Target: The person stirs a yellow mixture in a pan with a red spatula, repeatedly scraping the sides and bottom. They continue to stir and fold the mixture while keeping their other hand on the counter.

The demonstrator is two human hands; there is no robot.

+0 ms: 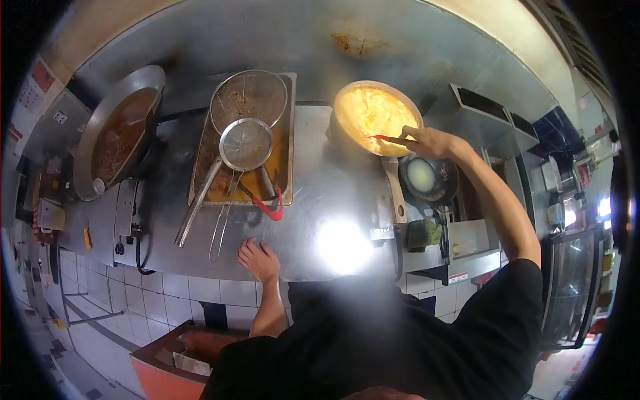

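Note:
My right hand (430, 143) is closed around a dark-handled utensil (388, 139) with a red tip. That tip reaches into a round pan (412, 110) of yellow, creamy food (375, 112). The pan's wooden handle (396, 193) points toward me, and my hand is not on it. My left hand (259, 260) rests on the front edge of the steel counter (310, 180), fingers apart, holding nothing. Beyond it lie red-tipped tongs (272, 212) and a round strainer (246, 145) over a metal tray.
A large wok (85, 160) of brown liquid stands at the left. The metal tray (291, 133) holds oily liquid and a wider strainer (250, 100). Right of the wooden handle are a dark pan (450, 180) with pale liquid and a green cloth (424, 235).

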